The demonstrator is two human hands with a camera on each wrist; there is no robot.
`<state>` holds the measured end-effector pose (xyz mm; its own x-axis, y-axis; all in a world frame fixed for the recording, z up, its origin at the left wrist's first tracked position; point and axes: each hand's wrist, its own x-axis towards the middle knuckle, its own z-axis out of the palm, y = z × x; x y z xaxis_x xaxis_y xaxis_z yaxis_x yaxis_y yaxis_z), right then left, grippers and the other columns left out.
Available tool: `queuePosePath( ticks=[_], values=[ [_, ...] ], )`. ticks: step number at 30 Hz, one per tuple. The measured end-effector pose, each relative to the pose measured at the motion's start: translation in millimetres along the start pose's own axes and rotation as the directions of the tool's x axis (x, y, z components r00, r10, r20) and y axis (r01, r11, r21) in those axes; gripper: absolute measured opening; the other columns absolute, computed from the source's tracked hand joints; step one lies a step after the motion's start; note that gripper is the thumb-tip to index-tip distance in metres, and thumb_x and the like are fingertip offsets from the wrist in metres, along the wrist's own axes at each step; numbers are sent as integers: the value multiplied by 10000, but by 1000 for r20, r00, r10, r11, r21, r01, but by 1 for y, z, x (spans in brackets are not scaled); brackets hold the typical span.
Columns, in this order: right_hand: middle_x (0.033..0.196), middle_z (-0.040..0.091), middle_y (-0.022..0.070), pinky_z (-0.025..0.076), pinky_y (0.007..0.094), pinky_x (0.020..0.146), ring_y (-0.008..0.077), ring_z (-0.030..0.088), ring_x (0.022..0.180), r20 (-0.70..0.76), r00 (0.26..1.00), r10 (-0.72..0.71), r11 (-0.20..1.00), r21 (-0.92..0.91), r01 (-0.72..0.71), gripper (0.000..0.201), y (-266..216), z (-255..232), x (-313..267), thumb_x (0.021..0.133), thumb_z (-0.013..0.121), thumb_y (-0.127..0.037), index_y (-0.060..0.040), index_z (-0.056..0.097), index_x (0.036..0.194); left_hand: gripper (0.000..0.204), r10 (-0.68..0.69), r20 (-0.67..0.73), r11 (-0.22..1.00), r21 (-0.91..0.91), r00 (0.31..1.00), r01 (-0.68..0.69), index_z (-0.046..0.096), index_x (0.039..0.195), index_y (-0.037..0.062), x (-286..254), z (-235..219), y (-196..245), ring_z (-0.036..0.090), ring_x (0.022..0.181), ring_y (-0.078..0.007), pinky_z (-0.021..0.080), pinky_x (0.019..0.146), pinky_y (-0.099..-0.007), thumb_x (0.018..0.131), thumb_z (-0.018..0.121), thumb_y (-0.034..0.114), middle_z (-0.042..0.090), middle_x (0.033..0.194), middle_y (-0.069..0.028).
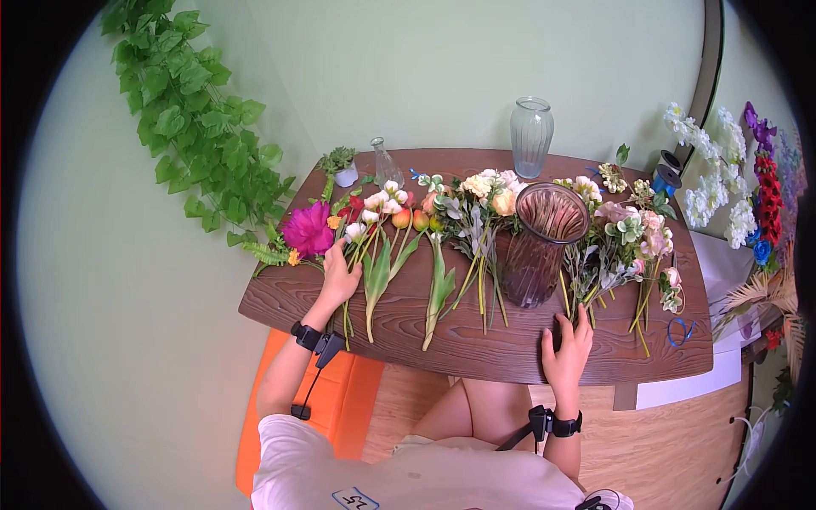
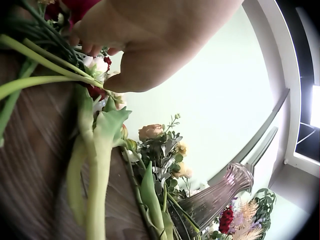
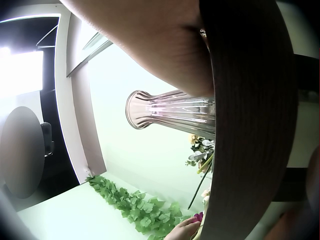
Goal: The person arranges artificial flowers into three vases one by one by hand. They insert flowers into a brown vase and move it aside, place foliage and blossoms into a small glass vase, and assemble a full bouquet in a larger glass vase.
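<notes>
Left hand point(image 2: 160, 45) at flower stems point(image 2: 39, 56), likely fanned for reach; can't tell if pinching. Right hand point(image 1: 568, 357) spread, ribbed vase point(image 1: 531, 272) beyond.

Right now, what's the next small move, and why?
Probably lift a white bloom with the left hand: that hand is at the stems, and the purple vase stands upright with nothing rising above its mouth.
</notes>
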<state>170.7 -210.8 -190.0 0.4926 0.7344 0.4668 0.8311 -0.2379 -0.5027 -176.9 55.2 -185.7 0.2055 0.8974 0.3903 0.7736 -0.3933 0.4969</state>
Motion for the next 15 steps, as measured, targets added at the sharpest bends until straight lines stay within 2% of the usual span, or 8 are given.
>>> queuePosePath(
  ticks=[2, 3, 4, 6, 7, 8, 10, 15],
  values=[
    [1343, 345, 193, 287, 442, 979, 371, 360, 1184, 10, 1000, 12, 1000, 1, -12, 332, 0, 0, 0, 768, 599, -165, -39, 550, 1071, 520, 167, -14, 977, 136, 986, -163, 344, 1223, 12, 0, -8, 21, 399, 1089, -288, 331, 929, -382, 780, 601, 96, 408, 1147, -193],
    [1331, 350, 203, 295, 449, 966, 379, 372, 1157, 0, 1000, -5, 1000, -8, 5, 332, 0, 0, 0, 762, 600, -164, -25, 551, 1060, 495, 197, 21, 973, 120, 980, -198, 368, 1201, 8, 0, -7, 26, 406, 1066, -376, 336, 920, -426, 774, 600, 98, 407, 1114, -208],
    [1320, 355, 213, 303, 456, 953, 387, 384, 1129, -10, 1000, -21, 1000, -17, 21, 333, 0, 0, 1, 756, 602, -163, -12, 553, 1048, 495, 196, 21, 973, 119, 980, -197, 368, 1201, 8, -1, -4, 29, 406, 1066, -376, 336, 920, -426, 774, 600, 98, 407, 1114, -208],
    [1320, 356, 214, 303, 456, 954, 387, 384, 1130, -8, 1000, -17, 1000, -13, 17, 331, -1, 0, 1, 756, 602, -163, -12, 554, 1047, 512, 40, 216, 998, -65, 976, -27, 377, 1196, 13, -2, 1, 39, 405, 1075, -388, 355, 908, -435, 786, 615, 205, 410, 1114, -204],
    [1320, 356, 214, 302, 457, 954, 387, 383, 1131, -6, 1000, -12, 1000, -6, 12, 330, -1, 0, 1, 757, 601, -163, -11, 555, 1046, 598, -66, 304, 997, -22, 950, 76, 383, 1182, -9, -2, 2, 44, 416, 1076, -391, 370, 908, -427, 767, 637, 338, 408, 1138, -224],
    [1320, 356, 214, 302, 457, 954, 387, 383, 1131, -7, 1000, -11, 1000, -8, 11, 330, 0, 0, 0, 757, 601, -163, -11, 555, 1046, 598, -64, 305, 997, -24, 950, 75, 383, 1182, -9, -4, 2, 49, 416, 1076, -391, 370, 908, -427, 767, 637, 338, 408, 1138, -224],
    [1318, 357, 217, 301, 456, 955, 388, 381, 1137, -9, 1000, -15, 1000, 0, 15, 328, 0, 0, 0, 757, 601, -164, -12, 556, 1044, 688, -57, 342, 968, 251, 938, -33, 380, 1166, -41, -8, 0, 58, 430, 1077, -394, 371, 921, -412, 731, 657, 415, 394, 1167, -256],
    [1317, 358, 220, 299, 457, 958, 389, 379, 1141, -9, 1000, -15, 1000, 3, 15, 326, 1, 0, 0, 759, 600, -165, -13, 556, 1044, 680, -54, 372, 961, 271, 927, -53, 392, 1134, -70, 4, 12, 36, 464, 1059, -393, 389, 912, -401, 668, 689, 325, 455, 1127, -270]
  ],
)
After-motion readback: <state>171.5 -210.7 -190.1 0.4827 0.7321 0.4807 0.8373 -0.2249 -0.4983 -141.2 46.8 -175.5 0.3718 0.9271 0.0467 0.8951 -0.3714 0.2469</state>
